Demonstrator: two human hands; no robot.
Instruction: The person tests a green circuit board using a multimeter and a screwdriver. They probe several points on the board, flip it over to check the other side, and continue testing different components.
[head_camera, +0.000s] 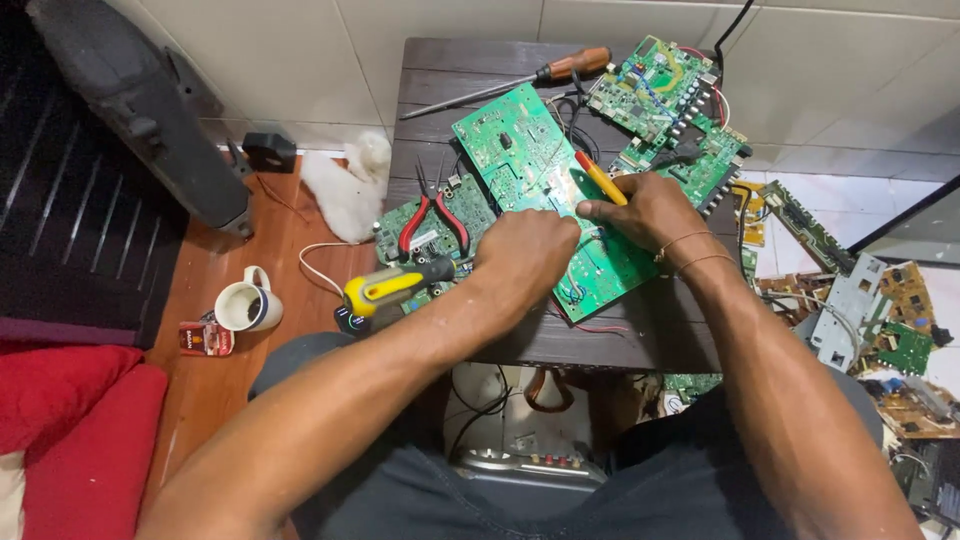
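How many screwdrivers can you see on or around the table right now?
3: a brown-handled screwdriver at the table's far edge, a yellow-and-black one at its left edge, and a yellow one in the right hand. Others may be hidden.

I see pale tiled wall (450, 25) across top of frame, large square tiles, thin grout lines. Small dark wooden table (600, 345) at centre, planks running sideways. Reddish-brown wooden surface (215, 300) at left, with white mug (247, 305) and small red packet (205, 339) on it. White cloth (352, 190) crumpled at foot of wall. Black slatted panel (60, 215) at far left edge. Red cushion (75, 430) at lower left. White floor tiles (860, 185) at right, heap of scrap boards (880, 320) over them. Light even, soft shadows.
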